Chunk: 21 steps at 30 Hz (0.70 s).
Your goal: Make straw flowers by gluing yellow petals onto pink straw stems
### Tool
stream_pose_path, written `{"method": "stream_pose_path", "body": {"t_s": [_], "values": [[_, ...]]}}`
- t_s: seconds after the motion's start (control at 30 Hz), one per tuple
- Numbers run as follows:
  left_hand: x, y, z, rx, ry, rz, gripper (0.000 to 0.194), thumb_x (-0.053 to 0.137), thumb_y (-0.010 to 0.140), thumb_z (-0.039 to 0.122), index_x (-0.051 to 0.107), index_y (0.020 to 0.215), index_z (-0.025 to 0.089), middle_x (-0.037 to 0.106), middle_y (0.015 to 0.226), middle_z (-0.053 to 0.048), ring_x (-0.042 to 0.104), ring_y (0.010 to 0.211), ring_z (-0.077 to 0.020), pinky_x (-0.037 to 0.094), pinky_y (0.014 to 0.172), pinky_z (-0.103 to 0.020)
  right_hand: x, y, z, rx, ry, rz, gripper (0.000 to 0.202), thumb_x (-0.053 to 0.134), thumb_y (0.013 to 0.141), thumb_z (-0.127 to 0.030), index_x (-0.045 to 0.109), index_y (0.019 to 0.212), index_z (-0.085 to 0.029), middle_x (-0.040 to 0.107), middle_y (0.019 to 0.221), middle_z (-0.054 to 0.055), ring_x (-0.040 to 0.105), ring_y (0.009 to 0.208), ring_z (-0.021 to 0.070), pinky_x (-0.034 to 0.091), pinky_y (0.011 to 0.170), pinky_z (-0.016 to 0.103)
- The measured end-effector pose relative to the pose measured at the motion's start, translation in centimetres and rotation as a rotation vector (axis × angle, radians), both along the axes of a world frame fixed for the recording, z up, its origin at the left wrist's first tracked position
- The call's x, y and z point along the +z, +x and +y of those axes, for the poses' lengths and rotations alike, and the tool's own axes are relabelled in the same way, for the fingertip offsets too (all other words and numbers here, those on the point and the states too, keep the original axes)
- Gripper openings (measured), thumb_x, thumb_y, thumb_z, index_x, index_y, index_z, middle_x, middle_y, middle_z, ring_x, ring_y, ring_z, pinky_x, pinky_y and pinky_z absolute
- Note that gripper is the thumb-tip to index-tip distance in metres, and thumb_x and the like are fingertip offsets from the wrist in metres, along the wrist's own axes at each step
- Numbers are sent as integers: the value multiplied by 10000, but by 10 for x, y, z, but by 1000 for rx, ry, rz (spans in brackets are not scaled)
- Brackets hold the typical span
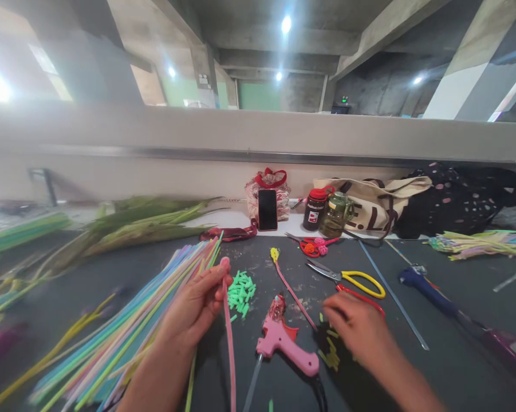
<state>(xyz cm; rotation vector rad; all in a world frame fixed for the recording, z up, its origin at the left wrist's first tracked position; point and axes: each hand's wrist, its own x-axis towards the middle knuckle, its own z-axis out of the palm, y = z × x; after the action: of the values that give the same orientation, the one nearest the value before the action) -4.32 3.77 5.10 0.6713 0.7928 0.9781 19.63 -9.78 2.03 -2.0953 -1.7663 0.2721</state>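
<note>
- Now the left hand (pixel 197 306), centre, pinches a pink strip (pixel 229 343)
- Right hand (pixel 358 323), lower right, blurs; grip unclear
- Hasty sweep could scatter yellow bits (pixel 332 357)

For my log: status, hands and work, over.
Left hand: fingers closed on pink stem. Right hand: near yellow-green pieces, blurred, grip unclear. Pink glue gun lies between hands.

right hand (pixel 355 320) kinda smeary, can't tell if it's pinching anything | pink stem (pixel 229 355) runs off the bottom edge | tote lettering (pixel 373 218) partly behind the green bottle (pixel 335 216) | purple thing (pixel 4 343) at left edge, total blur
</note>
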Motion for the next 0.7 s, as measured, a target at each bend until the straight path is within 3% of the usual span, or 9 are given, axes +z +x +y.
{"method": "stream_pose_path", "body": {"t_s": [0.1, 0.23, 0.4, 0.53, 0.67, 0.7], "values": [[21, -4, -4, 33, 59, -27, 105, 652, 678, 134, 640, 783, 126, 597, 514, 13, 423, 320, -4, 333, 285, -58, -4, 38, 6, -45, -72, -45, 217, 457, 791, -218, 644, 681, -213, 665, 666, 1, 603, 616, 158, 370, 556, 236], [34, 1, -6, -33, 139, -25, 126, 708, 618, 157, 636, 712, 113, 605, 509, 4, 443, 329, -8, 325, 291, -54, -18, 45, 15, -72, -126, -100, 161, 521, 735, -242, 640, 629, -215, 679, 643, 12, 602, 607, 182, 287, 491, 239], [20, 14, -5, -137, 78, -13, 168, 744, 601, 210, 629, 688, 124, 612, 505, 18, 460, 328, -14, 336, 302, -68, -28, 35, 20, -71, -137, -100, 123, 538, 659, -159, 619, 590, -219, 653, 577, 6, 581, 560, 180, 220, 462, 232], [6, 23, -9, -218, 24, 5, 201, 749, 599, 260, 613, 633, 116, 590, 463, 21, 452, 311, -19, 334, 299, -86, -27, 42, 23, -21, -123, -13, 152, 506, 657, -139, 558, 533, -210, 590, 516, -17, 541, 504, 152, 268, 462, 228], [-2, 32, -16, -302, 28, 34, 234, 729, 615, 299, 593, 570, 114, 602, 477, 2, 459, 311, -33, 336, 292, -112, -5, 36, 29, 13, -81, 207, 191, 383, 805, -252, 496, 656, -211, 531, 530, -42, 502, 471, 116, 359, 455, 199], [-3, 34, -17, -331, 41, 41, 241, 714, 631, 312, 598, 571, 109, 599, 474, -2, 457, 307, -35, 332, 290, -115, 4, 29, 30, -23, -106, 441, 179, 413, 813, -309, 498, 689, -212, 508, 497, -56, 454, 416, 106, 327, 402, 196]]}}
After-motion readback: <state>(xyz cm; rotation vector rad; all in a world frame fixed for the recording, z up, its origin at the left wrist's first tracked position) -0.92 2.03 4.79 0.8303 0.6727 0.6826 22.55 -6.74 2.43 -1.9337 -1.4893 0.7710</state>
